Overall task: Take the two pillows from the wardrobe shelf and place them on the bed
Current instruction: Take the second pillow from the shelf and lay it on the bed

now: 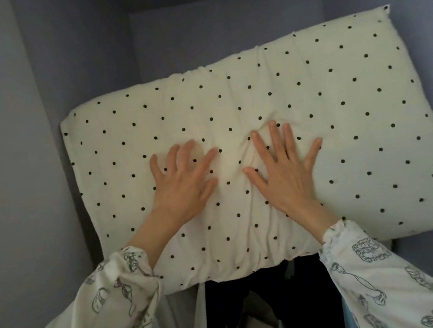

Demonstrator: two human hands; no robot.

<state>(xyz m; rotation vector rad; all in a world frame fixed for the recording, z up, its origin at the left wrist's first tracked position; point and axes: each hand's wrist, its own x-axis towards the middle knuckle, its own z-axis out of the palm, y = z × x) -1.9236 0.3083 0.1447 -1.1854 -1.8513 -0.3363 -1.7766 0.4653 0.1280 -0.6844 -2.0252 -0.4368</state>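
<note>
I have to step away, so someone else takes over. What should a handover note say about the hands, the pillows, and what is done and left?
Left hand: open, fingers spread, flat on the pillow.
Right hand: open, flat on the same pillow, beside the left; the fabric dents under it.
Pillow: dotted, in the wardrobe, its near edge jutting out over dark clothes. Only one pillow can be told; a second may lie under it. The bed is not in view.
Done: nothing placed.
Left: grip, pull out, carry both pillows to the bed.
</note>
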